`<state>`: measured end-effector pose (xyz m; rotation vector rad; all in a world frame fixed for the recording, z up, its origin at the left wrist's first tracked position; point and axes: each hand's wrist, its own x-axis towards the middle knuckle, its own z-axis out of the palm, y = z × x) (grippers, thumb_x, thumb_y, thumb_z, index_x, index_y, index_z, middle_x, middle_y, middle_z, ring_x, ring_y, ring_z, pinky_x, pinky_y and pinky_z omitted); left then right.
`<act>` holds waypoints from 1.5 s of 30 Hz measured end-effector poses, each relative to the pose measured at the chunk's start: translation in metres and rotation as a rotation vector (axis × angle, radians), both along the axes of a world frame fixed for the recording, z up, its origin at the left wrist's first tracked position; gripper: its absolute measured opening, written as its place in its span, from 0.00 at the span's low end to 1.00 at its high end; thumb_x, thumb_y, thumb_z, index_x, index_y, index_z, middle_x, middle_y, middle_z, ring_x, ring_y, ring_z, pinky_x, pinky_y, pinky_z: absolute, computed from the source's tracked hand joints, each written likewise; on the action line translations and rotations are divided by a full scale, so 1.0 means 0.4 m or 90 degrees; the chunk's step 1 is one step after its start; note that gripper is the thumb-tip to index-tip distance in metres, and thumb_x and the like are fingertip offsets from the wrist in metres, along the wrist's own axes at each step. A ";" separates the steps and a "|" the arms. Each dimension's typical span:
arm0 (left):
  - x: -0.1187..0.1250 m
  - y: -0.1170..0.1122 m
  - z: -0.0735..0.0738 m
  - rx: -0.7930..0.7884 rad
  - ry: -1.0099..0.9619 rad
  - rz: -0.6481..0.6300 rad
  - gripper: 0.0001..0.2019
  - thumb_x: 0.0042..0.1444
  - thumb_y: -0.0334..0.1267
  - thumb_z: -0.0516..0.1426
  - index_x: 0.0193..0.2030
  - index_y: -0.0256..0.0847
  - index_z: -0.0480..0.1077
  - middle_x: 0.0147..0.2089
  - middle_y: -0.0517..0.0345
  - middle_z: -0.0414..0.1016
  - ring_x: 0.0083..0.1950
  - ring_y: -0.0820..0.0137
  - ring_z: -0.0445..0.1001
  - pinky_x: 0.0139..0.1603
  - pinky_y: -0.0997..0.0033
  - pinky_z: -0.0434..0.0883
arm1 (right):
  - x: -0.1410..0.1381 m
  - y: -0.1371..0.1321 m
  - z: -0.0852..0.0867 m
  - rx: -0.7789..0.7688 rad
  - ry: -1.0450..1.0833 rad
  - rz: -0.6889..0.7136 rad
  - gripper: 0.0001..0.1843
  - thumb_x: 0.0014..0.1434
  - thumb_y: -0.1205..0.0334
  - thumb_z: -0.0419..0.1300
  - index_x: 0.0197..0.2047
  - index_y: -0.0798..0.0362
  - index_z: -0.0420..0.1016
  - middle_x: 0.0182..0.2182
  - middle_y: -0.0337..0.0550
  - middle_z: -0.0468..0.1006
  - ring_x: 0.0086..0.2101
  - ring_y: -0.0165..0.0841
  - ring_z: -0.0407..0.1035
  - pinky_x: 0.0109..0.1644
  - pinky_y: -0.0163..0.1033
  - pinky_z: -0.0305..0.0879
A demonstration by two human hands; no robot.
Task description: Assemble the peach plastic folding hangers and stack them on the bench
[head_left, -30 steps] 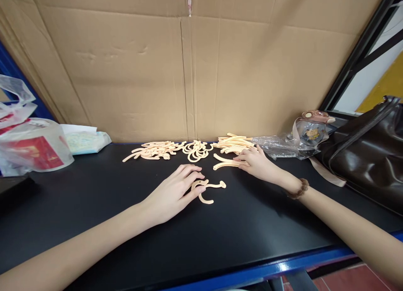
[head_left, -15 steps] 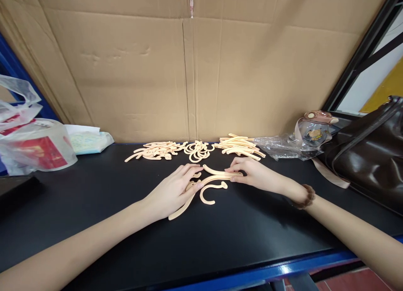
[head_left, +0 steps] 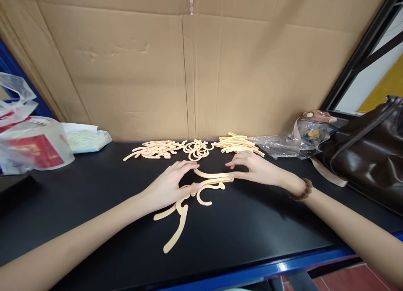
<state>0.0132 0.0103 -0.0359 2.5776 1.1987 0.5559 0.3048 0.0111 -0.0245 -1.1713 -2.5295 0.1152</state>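
On the black table (head_left: 252,232) lie thin pale-orange curved pieces. My left hand (head_left: 170,186) is arched over the left end of a small cluster: a hook piece (head_left: 203,196) and two long curved strips (head_left: 176,224), its fingertips pressing them. My right hand (head_left: 255,169) pinches the right ends of two curved strips (head_left: 214,175) between thumb and fingers. A beaded bracelet (head_left: 302,189) is on my right wrist. Behind, three heaps of such pieces sit: left heap (head_left: 151,150), hook heap (head_left: 197,149), right heap (head_left: 237,143).
A cardboard wall (head_left: 189,73) closes the back. Plastic bags (head_left: 31,144) and a tissue pack (head_left: 85,138) stand at the left. Crumpled clear plastic (head_left: 277,146), a small bottle with strap (head_left: 313,129) and a dark brown handbag (head_left: 368,152) stand at the right. The blue table edge (head_left: 283,268) runs near me.
My right hand carried curved strips from the right heap to the hook under my left hand. The strips now extend further toward me on the left, and both hands are on the cluster.
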 end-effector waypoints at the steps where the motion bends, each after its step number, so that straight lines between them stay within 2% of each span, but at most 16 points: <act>1: -0.003 0.005 -0.003 -0.014 0.002 -0.003 0.27 0.58 0.57 0.53 0.60 0.46 0.63 0.62 0.52 0.64 0.62 0.58 0.62 0.61 0.56 0.61 | 0.003 0.001 0.002 -0.010 -0.012 0.008 0.24 0.60 0.44 0.57 0.50 0.52 0.76 0.41 0.46 0.78 0.42 0.40 0.70 0.47 0.43 0.64; 4: -0.010 0.015 -0.008 -0.031 0.001 -0.016 0.24 0.58 0.56 0.54 0.57 0.47 0.66 0.60 0.53 0.67 0.60 0.59 0.63 0.61 0.56 0.61 | 0.001 0.000 0.003 -0.022 -0.021 0.029 0.25 0.57 0.42 0.60 0.50 0.51 0.76 0.40 0.45 0.77 0.41 0.39 0.70 0.46 0.42 0.64; 8: -0.010 0.020 -0.010 -0.021 -0.024 0.003 0.22 0.58 0.57 0.53 0.53 0.47 0.68 0.56 0.55 0.69 0.58 0.60 0.65 0.59 0.56 0.63 | -0.010 -0.006 -0.001 -0.030 -0.014 0.062 0.19 0.61 0.48 0.58 0.48 0.50 0.77 0.40 0.43 0.76 0.42 0.37 0.69 0.48 0.41 0.63; 13: -0.005 0.021 -0.007 -0.005 -0.023 0.016 0.23 0.58 0.57 0.52 0.54 0.47 0.69 0.58 0.54 0.69 0.59 0.59 0.64 0.60 0.54 0.62 | -0.015 -0.006 -0.009 -0.021 0.004 0.040 0.18 0.61 0.51 0.59 0.50 0.52 0.76 0.40 0.44 0.77 0.41 0.37 0.69 0.47 0.41 0.63; 16: -0.004 0.020 -0.003 -0.023 -0.034 0.006 0.21 0.63 0.53 0.46 0.54 0.45 0.69 0.57 0.55 0.69 0.59 0.62 0.64 0.62 0.57 0.60 | -0.016 -0.004 -0.013 -0.019 0.007 0.031 0.16 0.61 0.53 0.59 0.48 0.53 0.76 0.40 0.45 0.77 0.41 0.37 0.69 0.46 0.41 0.63; 20: -0.006 0.022 -0.003 -0.089 -0.124 0.036 0.24 0.67 0.51 0.39 0.54 0.43 0.69 0.56 0.56 0.71 0.59 0.65 0.66 0.64 0.61 0.59 | -0.017 -0.003 -0.015 -0.009 0.004 0.030 0.13 0.62 0.55 0.58 0.44 0.52 0.77 0.38 0.44 0.77 0.40 0.36 0.69 0.45 0.41 0.62; 24: -0.011 0.027 -0.006 -0.122 -0.135 0.043 0.24 0.63 0.56 0.45 0.58 0.49 0.66 0.59 0.58 0.68 0.61 0.62 0.64 0.64 0.58 0.59 | -0.016 0.000 -0.018 -0.002 0.021 0.012 0.11 0.62 0.56 0.59 0.42 0.52 0.78 0.37 0.43 0.77 0.39 0.35 0.68 0.44 0.41 0.62; 28: -0.013 0.032 -0.012 -0.093 -0.057 0.031 0.36 0.49 0.61 0.58 0.62 0.49 0.60 0.60 0.53 0.66 0.62 0.55 0.62 0.61 0.53 0.63 | -0.014 0.005 -0.023 -0.011 0.030 0.012 0.11 0.62 0.56 0.58 0.43 0.52 0.77 0.37 0.43 0.76 0.38 0.35 0.68 0.43 0.40 0.62; 30: -0.014 0.035 -0.016 -0.079 -0.049 0.026 0.38 0.47 0.61 0.60 0.62 0.48 0.60 0.60 0.52 0.65 0.62 0.55 0.62 0.61 0.52 0.63 | -0.012 0.006 -0.024 -0.013 0.034 0.012 0.11 0.62 0.56 0.58 0.43 0.51 0.77 0.38 0.43 0.76 0.38 0.35 0.68 0.43 0.40 0.62; 38: -0.010 0.039 -0.019 -0.035 -0.124 0.008 0.30 0.51 0.55 0.60 0.58 0.47 0.63 0.59 0.54 0.67 0.61 0.59 0.65 0.62 0.55 0.62 | -0.014 0.003 -0.025 -0.020 0.054 0.025 0.11 0.63 0.56 0.57 0.44 0.51 0.77 0.39 0.42 0.76 0.39 0.34 0.68 0.44 0.40 0.63; 45: -0.009 0.047 -0.013 -0.036 -0.207 0.001 0.17 0.54 0.49 0.59 0.46 0.43 0.70 0.44 0.56 0.73 0.47 0.65 0.71 0.52 0.61 0.68 | -0.023 0.002 -0.020 0.014 0.081 0.056 0.10 0.66 0.60 0.54 0.44 0.52 0.76 0.40 0.41 0.77 0.40 0.33 0.68 0.48 0.40 0.63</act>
